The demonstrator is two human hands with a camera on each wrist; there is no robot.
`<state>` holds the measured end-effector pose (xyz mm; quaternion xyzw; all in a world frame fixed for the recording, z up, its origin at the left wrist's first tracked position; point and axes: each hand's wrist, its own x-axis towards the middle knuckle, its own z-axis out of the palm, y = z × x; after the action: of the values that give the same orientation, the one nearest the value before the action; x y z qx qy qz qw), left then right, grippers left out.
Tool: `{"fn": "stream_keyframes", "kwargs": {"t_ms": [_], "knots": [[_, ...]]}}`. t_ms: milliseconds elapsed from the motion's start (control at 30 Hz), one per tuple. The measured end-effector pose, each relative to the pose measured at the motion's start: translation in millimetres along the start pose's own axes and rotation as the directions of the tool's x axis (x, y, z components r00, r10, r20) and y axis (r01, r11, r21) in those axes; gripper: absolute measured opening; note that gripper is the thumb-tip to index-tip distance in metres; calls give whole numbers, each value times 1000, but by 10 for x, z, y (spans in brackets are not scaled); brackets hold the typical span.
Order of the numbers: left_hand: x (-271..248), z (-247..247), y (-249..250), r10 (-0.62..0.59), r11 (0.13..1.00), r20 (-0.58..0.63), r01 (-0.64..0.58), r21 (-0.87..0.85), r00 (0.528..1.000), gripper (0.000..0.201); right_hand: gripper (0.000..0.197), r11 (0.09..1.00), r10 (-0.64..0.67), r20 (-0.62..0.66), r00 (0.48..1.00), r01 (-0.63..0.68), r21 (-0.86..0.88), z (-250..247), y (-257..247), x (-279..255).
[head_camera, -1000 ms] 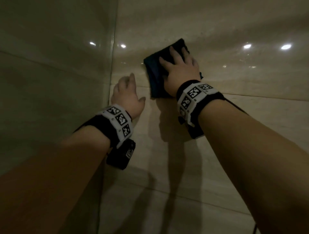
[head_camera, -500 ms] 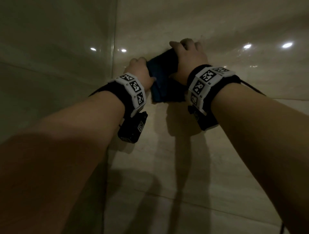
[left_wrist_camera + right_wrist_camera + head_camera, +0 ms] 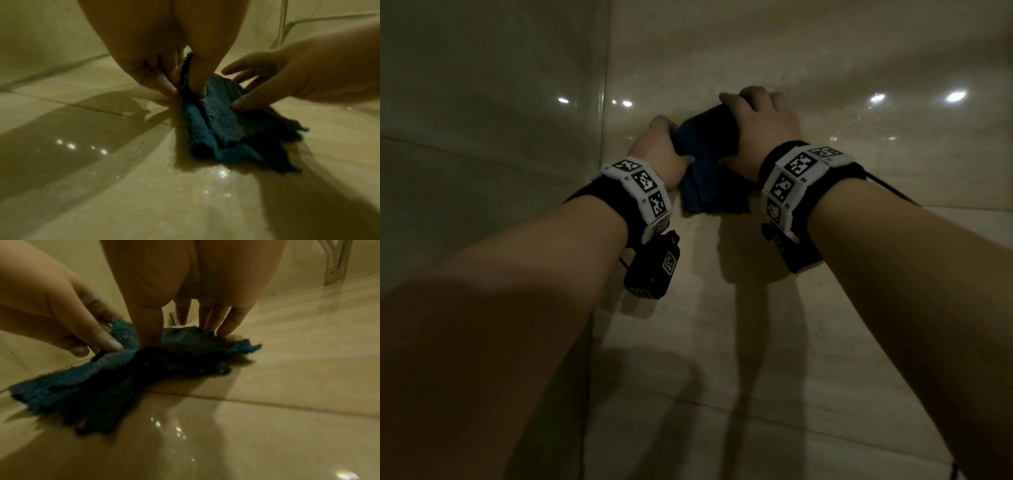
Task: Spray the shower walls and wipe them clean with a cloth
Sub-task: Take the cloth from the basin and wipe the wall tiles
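A dark blue cloth (image 3: 705, 164) lies bunched against the beige tiled shower wall (image 3: 825, 308). My left hand (image 3: 669, 137) pinches the cloth's left edge between thumb and fingers; the left wrist view shows this pinch (image 3: 183, 84) above the folded cloth (image 3: 216, 121). My right hand (image 3: 756, 116) grips the cloth's upper right part, fingers curled over its top. In the right wrist view its thumb and fingertips (image 3: 218, 331) dig into the cloth (image 3: 102, 378), with the left hand (image 3: 109, 344) pinching alongside. No spray bottle is in view.
A glass panel (image 3: 482, 137) meets the tiled wall at a vertical seam on the left. The tiles look wet and glossy, reflecting ceiling lights (image 3: 955, 96). A metal bracket (image 3: 333, 264) shows at the far edge of the right wrist view.
A second ago my right hand pressed flat on the spread cloth and my left rested on the wall. The left hand came over, and both now hold the bunched cloth.
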<state>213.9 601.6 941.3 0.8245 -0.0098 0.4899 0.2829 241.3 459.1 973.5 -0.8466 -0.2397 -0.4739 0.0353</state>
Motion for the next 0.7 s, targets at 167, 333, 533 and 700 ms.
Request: {"fn": "stream_keyframes", "kwargs": {"t_ms": [167,333,533,700], "knots": [[-38,-49,66,97,995,-4,-97,0,995,40,87,998,60,-27,998,-59,10,-9,45,-65],[-63,-84,140,168,985,-32,-169,-42,985,31,76,995,87,-56,995,-85,48,-69,137,-126],[-101,-105,239,183,979,-57,-187,-74,981,26,54,991,89,-117,989,-76,113,-182,217,-246],[-159,-42,356,207,972,-28,-208,-111,978,26,53,988,119,-107,987,-108,108,-276,312,-375]]}}
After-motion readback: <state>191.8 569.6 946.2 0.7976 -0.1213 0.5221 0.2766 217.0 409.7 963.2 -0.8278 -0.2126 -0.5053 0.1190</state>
